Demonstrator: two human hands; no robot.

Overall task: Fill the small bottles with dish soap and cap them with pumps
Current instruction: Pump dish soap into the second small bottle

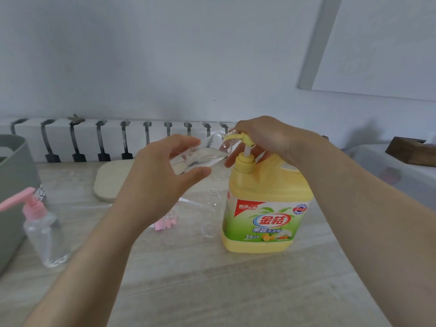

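1. Left hand (165,171), centre frame: fingers and thumb are curled round a small clear bottle (195,154), grasping it. The bottle is held up off the table, tilted near horizontal, mouth pointing right.
2. The bottle mouth sits right at the nozzle of the pump head (238,137). It is blurred there, so I cannot tell whether soap is flowing.
3. Right hand (266,138), centre right: palm over the pump head, fingers curled down around it. One fingertip shows below the nozzle, beside the bottle neck.
4. Dish soap jug (262,208): yellow, upright on the table (212,291), right of centre, white pump stem visible above its cap.
5. Open bottle (213,208): clear, uncapped, upright, just left of the jug, below the held bottle.
6. Second clear bottle (171,220): partly hidden behind the left forearm. A loose pink pump (162,224) lies next to it, also mostly hidden.
7. Capped bottle (46,234), lower left: clear body, pink top, upright, just beside the grey bin (14,185) at the left edge.
8. Beige pad (111,180): flat on the table behind the left hand, partly covered by it.
9. Radiator (118,140) runs along the back wall. Wooden box (410,152) sits at the right edge on a translucent container (389,175).
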